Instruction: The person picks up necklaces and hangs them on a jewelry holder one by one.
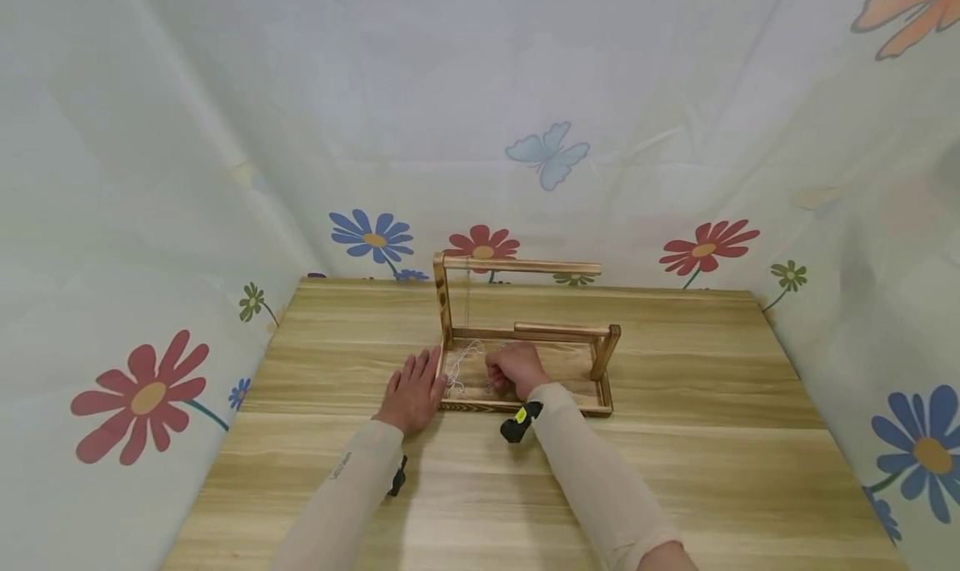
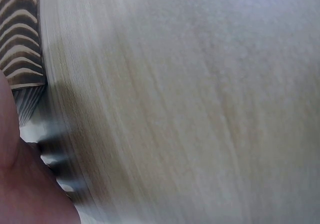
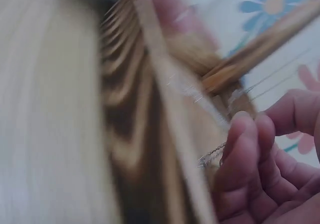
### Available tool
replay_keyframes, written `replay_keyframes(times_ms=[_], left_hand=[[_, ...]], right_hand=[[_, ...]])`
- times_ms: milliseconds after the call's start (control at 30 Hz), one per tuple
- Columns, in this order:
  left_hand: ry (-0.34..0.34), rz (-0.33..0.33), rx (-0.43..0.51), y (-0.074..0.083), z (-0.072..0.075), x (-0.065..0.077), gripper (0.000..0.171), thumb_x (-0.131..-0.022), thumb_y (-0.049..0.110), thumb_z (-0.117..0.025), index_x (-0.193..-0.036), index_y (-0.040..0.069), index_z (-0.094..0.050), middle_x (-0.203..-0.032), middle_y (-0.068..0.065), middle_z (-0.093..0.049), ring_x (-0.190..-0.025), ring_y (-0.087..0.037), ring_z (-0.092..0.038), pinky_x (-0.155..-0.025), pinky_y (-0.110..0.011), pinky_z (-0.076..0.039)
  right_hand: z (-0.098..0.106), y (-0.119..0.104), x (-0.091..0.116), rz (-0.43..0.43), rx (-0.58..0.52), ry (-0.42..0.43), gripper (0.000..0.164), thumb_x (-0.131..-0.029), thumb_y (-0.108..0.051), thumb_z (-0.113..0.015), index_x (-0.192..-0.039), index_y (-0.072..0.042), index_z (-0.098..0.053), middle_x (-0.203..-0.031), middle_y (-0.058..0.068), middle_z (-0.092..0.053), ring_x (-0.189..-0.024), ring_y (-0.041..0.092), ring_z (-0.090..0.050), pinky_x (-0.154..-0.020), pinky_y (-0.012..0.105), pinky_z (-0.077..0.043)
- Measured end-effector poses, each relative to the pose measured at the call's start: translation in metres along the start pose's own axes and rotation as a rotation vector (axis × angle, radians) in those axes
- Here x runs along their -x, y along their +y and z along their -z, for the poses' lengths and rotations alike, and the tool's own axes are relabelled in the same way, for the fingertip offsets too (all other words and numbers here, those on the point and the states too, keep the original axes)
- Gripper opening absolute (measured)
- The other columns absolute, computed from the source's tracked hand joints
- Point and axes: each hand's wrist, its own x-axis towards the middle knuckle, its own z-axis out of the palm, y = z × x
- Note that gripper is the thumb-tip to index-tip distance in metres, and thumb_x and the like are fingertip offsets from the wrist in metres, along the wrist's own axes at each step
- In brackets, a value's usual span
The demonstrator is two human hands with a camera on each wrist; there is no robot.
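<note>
A brown wooden jewelry stand has a shallow tray base and two crossbars at different heights. My left hand rests on the table against the tray's left end, fingers straight; the left wrist view catches only its edge. Over the tray, my right hand pinches a thin silvery chain between thumb and fingers. A white, string-like chain lies in the tray's left part. From the upper bar hangs a fine chain. My right fingers partly hide the tray floor.
The shorter lower bar juts leftward from the right post. A wood-grain table extends around the stand. Behind and beside it hangs a pale curtain with flowers and butterflies.
</note>
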Motion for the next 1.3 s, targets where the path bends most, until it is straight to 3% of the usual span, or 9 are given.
replay_keyframes(times_ms=[167,433,533,667,767,933,1133,1300], left_hand=[[0.003,0.007,-0.017,0.003,0.003,0.004,0.064,-0.114,0.044,-0.027,-0.170,0.020,-0.008,-0.177,-0.013,-0.013,-0.164,-0.040,-0.007,-0.130,-0.065,-0.009],[0.001,0.013,-0.015,0.002,0.004,0.003,0.064,-0.114,0.045,-0.027,-0.170,0.020,-0.008,-0.177,-0.012,-0.014,-0.164,-0.040,-0.007,-0.130,-0.065,-0.008],[-0.003,0.007,0.012,-0.002,0.000,0.000,0.064,-0.114,0.045,-0.026,-0.170,0.022,-0.007,-0.177,-0.011,-0.011,-0.165,-0.039,-0.004,-0.130,-0.066,-0.005],[-0.002,-0.002,0.021,-0.007,-0.005,-0.004,0.065,-0.113,0.048,-0.024,-0.170,0.023,-0.005,-0.178,-0.010,-0.009,-0.165,-0.037,-0.001,-0.130,-0.066,-0.003],[0.001,-0.004,0.018,-0.009,-0.006,-0.006,0.065,-0.113,0.049,-0.023,-0.170,0.024,-0.005,-0.178,-0.009,-0.009,-0.165,-0.037,-0.001,-0.130,-0.066,-0.004],[-0.009,-0.003,0.009,-0.008,-0.006,-0.007,0.065,-0.113,0.050,-0.022,-0.170,0.025,-0.003,-0.178,-0.009,-0.008,-0.165,-0.037,-0.001,-0.130,-0.065,-0.004],[-0.006,-0.002,0.005,-0.005,-0.005,-0.005,0.065,-0.113,0.049,-0.023,-0.170,0.025,-0.004,-0.178,-0.009,-0.009,-0.165,-0.036,-0.002,-0.130,-0.064,-0.004],[-0.007,-0.002,0.010,-0.005,-0.003,-0.004,0.065,-0.113,0.049,-0.023,-0.170,0.025,-0.004,-0.178,-0.010,-0.010,-0.165,-0.038,-0.003,-0.130,-0.065,-0.004]], right_hand=[[0.004,-0.002,0.002,-0.010,-0.173,-0.041,0.022,-0.081,0.002,-0.065,-0.063,-0.010,-0.068,-0.056,-0.003,-0.065,-0.054,0.010,-0.061,-0.058,0.027,-0.053],[0.005,0.001,0.003,0.031,-0.331,-0.069,0.023,-0.084,0.007,-0.063,-0.069,-0.008,-0.072,-0.065,-0.001,-0.071,-0.067,0.011,-0.070,-0.070,0.027,-0.060],[0.007,0.000,0.005,0.044,-0.311,-0.041,0.020,-0.084,0.007,-0.064,-0.072,-0.007,-0.072,-0.067,0.000,-0.070,-0.067,0.012,-0.069,-0.070,0.029,-0.060],[0.010,-0.005,0.007,0.091,-0.146,0.022,0.007,-0.082,-0.001,-0.069,-0.080,-0.004,-0.075,-0.068,-0.003,-0.069,-0.068,0.012,-0.065,-0.073,0.033,-0.058],[0.013,-0.009,0.006,0.113,-0.061,0.039,0.014,-0.083,-0.005,-0.071,-0.094,0.001,-0.076,-0.073,-0.004,-0.071,-0.073,0.013,-0.066,-0.082,0.039,-0.059],[0.016,-0.013,0.006,0.101,-0.098,0.019,0.024,-0.087,-0.002,-0.071,-0.108,0.009,-0.073,-0.078,-0.001,-0.075,-0.073,0.011,-0.069,-0.090,0.043,-0.061],[0.017,-0.012,0.005,0.114,-0.187,-0.014,0.018,-0.090,0.003,-0.068,-0.105,0.012,-0.071,-0.076,0.002,-0.075,-0.075,0.014,-0.074,-0.078,0.032,-0.063],[0.016,-0.012,0.006,0.106,-0.285,-0.038,0.014,-0.090,0.009,-0.064,-0.103,0.015,-0.068,-0.068,0.001,-0.071,-0.073,0.016,-0.076,-0.073,0.033,-0.061]])
